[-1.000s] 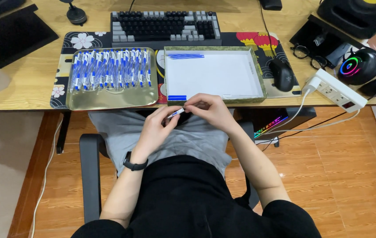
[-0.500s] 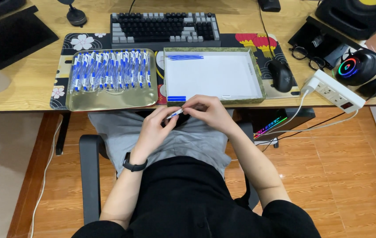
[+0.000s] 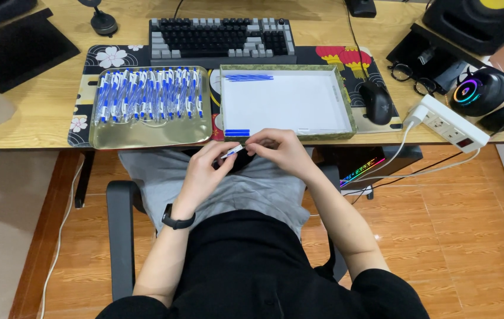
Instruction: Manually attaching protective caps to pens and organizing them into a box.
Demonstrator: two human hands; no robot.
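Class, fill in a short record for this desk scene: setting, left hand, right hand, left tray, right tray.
setting: person seated at a wooden desk
left hand: left hand holds a blue and white pen
right hand: right hand touches the same pen
left tray: metal tray with many matching pens
right tray: white-lined tray, nearly bare

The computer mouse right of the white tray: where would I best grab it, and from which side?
Judging by its pose, come from above and pinch the mouse across its two long sides, near the middle of its hump. It lies lengthwise on the desk mat, with the white tray close on its left, so a sideways approach from there looks cramped; the top is open.
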